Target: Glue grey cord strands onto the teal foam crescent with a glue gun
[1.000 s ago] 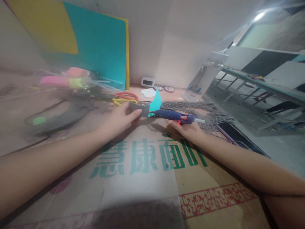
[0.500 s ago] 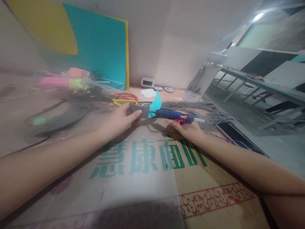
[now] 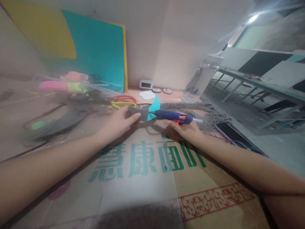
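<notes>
My left hand (image 3: 118, 122) is closed on a small grey wrapped piece (image 3: 139, 111) at the middle of the desk. A teal paper shape (image 3: 154, 106) sticks up just behind that piece. My right hand (image 3: 188, 130) grips a blue glue gun (image 3: 173, 115), whose red light glows near the handle. The gun's nozzle points left and touches, or nearly touches, the grey piece. Both forearms rest over a flattened cardboard sheet (image 3: 147, 171) with green characters.
A bundle of grey cord (image 3: 205, 111) lies behind my right hand. A phone (image 3: 234, 133) lies at the right, and a clear bottle (image 3: 197, 84) stands behind. Scissors (image 3: 122, 100), markers (image 3: 62, 86), a small clock (image 3: 145, 84) and teal and yellow sheets (image 3: 95, 54) sit at the left and back.
Both hands have stayed on the grey piece and the glue gun. The view has shifted slightly; the hands sit a little higher and further left in the picture.
</notes>
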